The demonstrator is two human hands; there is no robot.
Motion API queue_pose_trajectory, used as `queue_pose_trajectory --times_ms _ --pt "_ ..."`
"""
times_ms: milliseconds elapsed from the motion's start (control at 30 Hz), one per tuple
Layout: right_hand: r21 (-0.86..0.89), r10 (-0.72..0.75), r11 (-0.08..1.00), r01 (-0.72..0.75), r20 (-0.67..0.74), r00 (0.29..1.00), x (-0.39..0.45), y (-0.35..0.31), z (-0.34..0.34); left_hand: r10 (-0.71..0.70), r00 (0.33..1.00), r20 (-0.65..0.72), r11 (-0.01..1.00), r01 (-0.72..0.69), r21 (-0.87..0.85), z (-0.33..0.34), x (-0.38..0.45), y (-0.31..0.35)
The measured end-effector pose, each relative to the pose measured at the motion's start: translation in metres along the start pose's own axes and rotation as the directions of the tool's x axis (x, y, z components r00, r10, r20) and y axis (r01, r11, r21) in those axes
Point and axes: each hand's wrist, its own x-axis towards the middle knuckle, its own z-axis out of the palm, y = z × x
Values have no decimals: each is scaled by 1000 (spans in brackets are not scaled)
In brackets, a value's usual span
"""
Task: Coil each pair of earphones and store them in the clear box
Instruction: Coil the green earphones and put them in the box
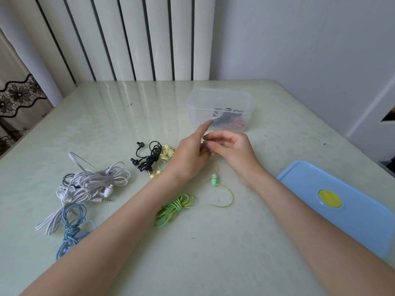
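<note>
Hands: left hand (190, 155) and right hand (232, 147) pinch green earphones (174, 208); trailing cord, 6 o'clock, may snag, tangle.

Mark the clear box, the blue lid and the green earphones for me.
clear box (220, 97): head view, far rim.
blue lid (361, 214): head view, flat top.
green earphones (174, 208): head view, bundled cord.
</note>
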Motion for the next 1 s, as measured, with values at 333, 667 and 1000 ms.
queue_pose_trajectory --times_ms 333,667,1000 --pt "-67 9 998 -9 8 1000 -1 2 -6 -75 994 -83 994 68 -84 -4 -6 0" --pt "99 59 994 -50 -87 994 -1 0 -9 -196 981 -3 873 173 -456 -6 -6 -5" --pt "119 80 991 -67 -109 991 -1 2 -9 -205 978 -36 877 167 -451 -5 -8 -3"
